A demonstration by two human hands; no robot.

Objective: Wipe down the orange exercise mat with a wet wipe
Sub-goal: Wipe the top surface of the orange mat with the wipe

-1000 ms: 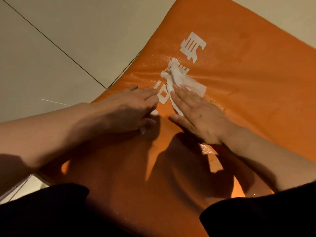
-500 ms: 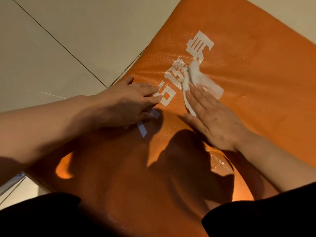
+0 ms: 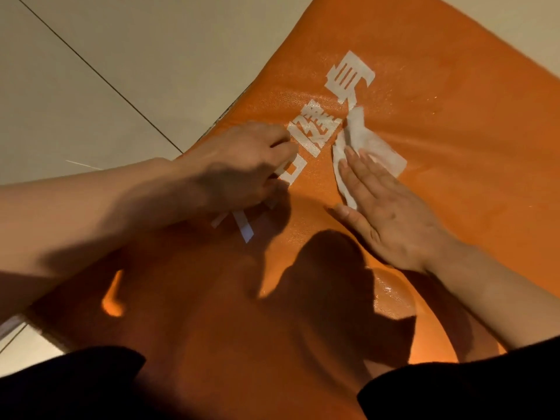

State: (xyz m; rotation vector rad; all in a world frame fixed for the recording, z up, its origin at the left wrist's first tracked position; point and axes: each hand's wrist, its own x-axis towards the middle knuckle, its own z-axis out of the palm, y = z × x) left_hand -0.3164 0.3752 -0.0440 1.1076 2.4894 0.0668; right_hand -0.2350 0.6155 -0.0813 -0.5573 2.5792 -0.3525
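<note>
The orange exercise mat (image 3: 454, 183) lies flat on a pale tiled floor (image 3: 106, 71), its left edge running diagonally from the lower left toward the top of the view. The white wet wipe (image 3: 363, 140) sits crumpled on the mat's middle, just right of the white printed characters (image 3: 315, 128) (one more character sits farther up). The right hand (image 3: 391, 216) rests flat on the wipe's near part, fingers straight and together, pressing it to the mat. The left hand (image 3: 239, 168) rests on the mat near its left edge, over the lowest characters, fingers curled under; I cannot tell whether they pinch anything. The mat's near part glistens wet beside the right wrist. Dark clothing (image 3: 75, 386) fills the bottom corners.
</note>
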